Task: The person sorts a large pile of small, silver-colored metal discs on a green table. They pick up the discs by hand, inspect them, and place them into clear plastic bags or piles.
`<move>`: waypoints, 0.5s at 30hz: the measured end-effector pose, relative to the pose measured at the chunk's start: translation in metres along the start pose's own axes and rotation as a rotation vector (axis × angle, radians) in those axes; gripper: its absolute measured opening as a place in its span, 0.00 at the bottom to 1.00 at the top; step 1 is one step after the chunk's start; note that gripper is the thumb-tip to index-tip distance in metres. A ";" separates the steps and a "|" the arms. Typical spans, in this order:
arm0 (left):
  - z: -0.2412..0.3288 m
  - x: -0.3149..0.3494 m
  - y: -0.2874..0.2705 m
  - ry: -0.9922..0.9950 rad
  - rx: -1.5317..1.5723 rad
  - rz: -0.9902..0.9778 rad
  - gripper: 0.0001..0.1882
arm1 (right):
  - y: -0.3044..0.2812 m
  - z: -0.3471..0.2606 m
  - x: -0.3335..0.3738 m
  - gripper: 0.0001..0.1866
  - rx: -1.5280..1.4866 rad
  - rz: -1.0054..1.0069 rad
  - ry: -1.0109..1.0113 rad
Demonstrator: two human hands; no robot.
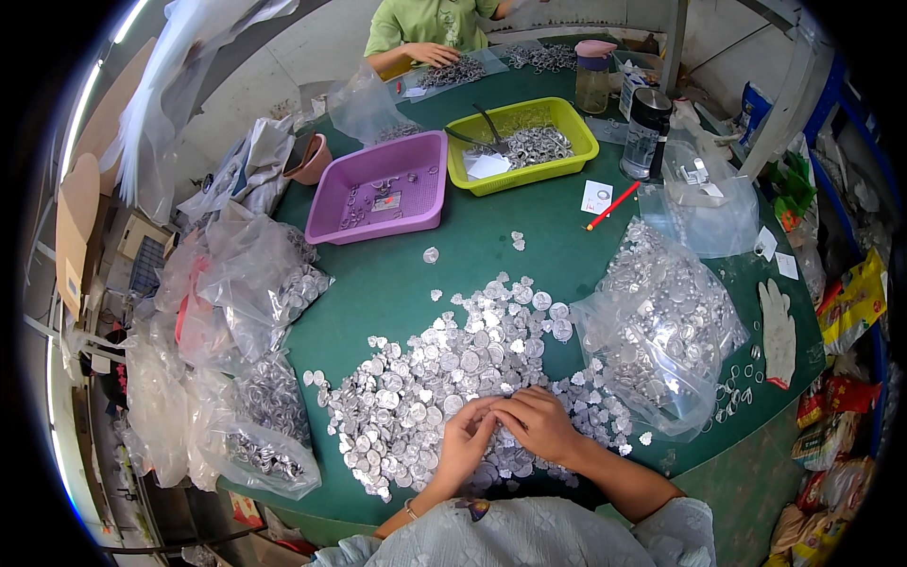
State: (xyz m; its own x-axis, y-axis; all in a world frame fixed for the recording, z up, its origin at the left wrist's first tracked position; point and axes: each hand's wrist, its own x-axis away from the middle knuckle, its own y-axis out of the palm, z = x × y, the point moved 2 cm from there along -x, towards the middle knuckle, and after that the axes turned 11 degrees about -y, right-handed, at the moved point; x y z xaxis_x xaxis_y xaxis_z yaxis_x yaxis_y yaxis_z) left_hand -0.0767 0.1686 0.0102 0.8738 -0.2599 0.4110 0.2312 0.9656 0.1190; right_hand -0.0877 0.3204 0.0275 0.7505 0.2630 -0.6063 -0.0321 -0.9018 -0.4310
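Note:
A broad pile of silver coin-like metal discs (397, 389) spreads over the green table in front of me. Some pieces in it have scalloped, flower-like outlines. Above the pile's near right part, my left hand (468, 439) and my right hand (539, 423) meet with fingertips pinched together. Whatever small piece lies between the fingers is hidden by them. To the right of my hands, a clear plastic bag (661, 326) full of similar silver pieces lies on its side. A few single discs (431, 255) lie apart beyond the pile.
Beyond the pile stand a purple basket (378, 231) and a yellow-green basket (529, 175) with metal parts and pliers (491, 128). Bags of metal parts (269, 416) line the left edge. A water bottle (646, 137), red pencil (612, 206) and glove (778, 335) lie right. A co-worker's hand (433, 54) works opposite.

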 end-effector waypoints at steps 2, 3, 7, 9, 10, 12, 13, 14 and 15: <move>0.000 0.000 0.000 -0.007 0.011 0.002 0.14 | 0.000 0.000 0.000 0.04 0.002 0.001 0.000; 0.000 0.000 0.000 -0.006 0.006 0.003 0.14 | 0.000 0.001 0.000 0.04 0.003 0.003 0.000; 0.000 0.000 0.000 -0.002 -0.016 0.006 0.14 | 0.000 0.000 0.000 0.04 0.002 0.006 0.006; 0.001 0.000 0.001 0.004 -0.023 0.012 0.14 | 0.000 0.000 0.000 0.04 0.001 0.010 0.003; 0.001 0.000 0.001 0.008 -0.026 0.018 0.14 | 0.000 0.000 0.000 0.04 0.001 0.012 0.002; 0.002 0.000 0.002 0.013 -0.025 0.025 0.14 | 0.000 0.000 -0.001 0.04 -0.001 0.014 -0.002; 0.001 0.000 0.002 0.014 -0.022 0.025 0.13 | 0.000 0.000 -0.001 0.05 -0.002 0.015 -0.004; 0.001 0.000 0.002 0.016 -0.019 0.025 0.13 | 0.000 0.000 0.000 0.05 -0.004 0.011 -0.001; 0.001 0.000 0.002 0.019 -0.013 0.022 0.13 | 0.000 0.000 0.000 0.05 -0.006 0.007 0.002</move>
State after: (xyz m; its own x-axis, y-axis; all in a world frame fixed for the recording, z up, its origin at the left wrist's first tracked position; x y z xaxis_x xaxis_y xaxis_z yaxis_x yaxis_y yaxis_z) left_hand -0.0770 0.1703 0.0110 0.8865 -0.2385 0.3965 0.2174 0.9712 0.0980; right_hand -0.0879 0.3204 0.0271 0.7517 0.2559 -0.6078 -0.0336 -0.9056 -0.4228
